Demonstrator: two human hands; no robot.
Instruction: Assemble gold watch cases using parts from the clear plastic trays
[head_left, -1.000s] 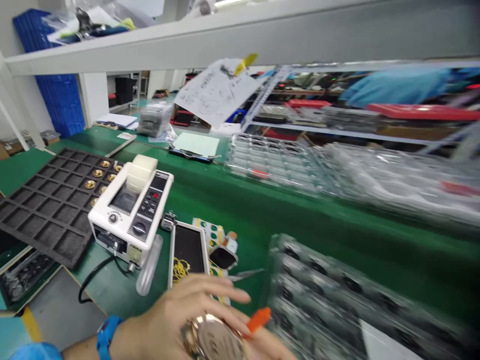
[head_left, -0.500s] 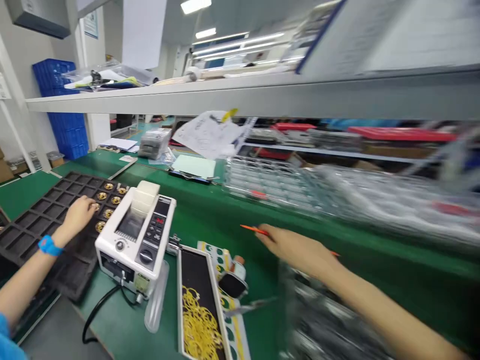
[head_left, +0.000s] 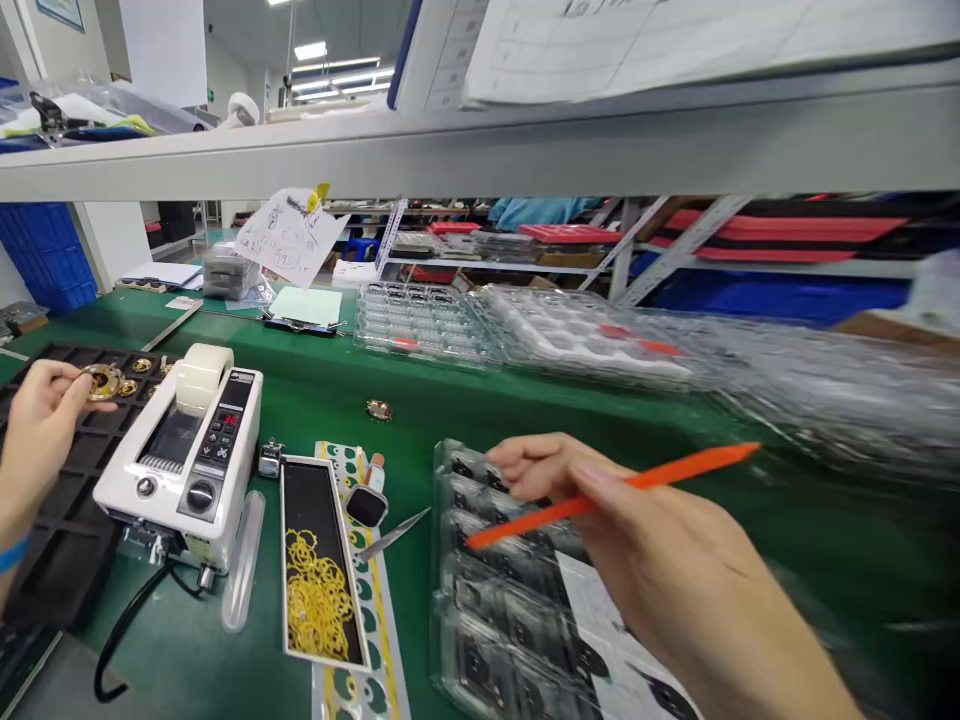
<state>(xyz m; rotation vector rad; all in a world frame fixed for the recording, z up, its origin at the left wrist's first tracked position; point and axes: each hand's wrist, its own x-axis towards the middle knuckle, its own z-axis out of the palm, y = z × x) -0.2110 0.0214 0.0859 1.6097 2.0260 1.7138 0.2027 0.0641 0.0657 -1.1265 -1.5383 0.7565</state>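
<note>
My left hand [head_left: 46, 415] is at the far left over the black compartment tray [head_left: 75, 500], its thumb and fingers pinching a round gold part [head_left: 103, 381] with an open ring shape. Similar gold parts [head_left: 141, 366] sit in the tray's compartments behind it. My right hand [head_left: 637, 530] grips a flat orange stick [head_left: 690, 466] with one end pointed, held above a clear plastic blister tray [head_left: 450, 560] that has black pieces in its pockets. Another small gold part [head_left: 379, 410] lies by itself on the green mat, apart from both hands.
A white tape dispenser [head_left: 184, 470] stands right of the black tray. Near it are a white-rimmed box [head_left: 289, 560] of yellow rings, a watch [head_left: 367, 503], tweezers [head_left: 394, 535] and a punched sheet [head_left: 382, 610]. Clear blister trays [head_left: 427, 325] line the back, below a grey shelf [head_left: 450, 160].
The view has swung right. My left hand has lifted the gold part up from the tray. My right hand, still with the orange stick, is now over the blister tray. A gold part shows on the mat.
</note>
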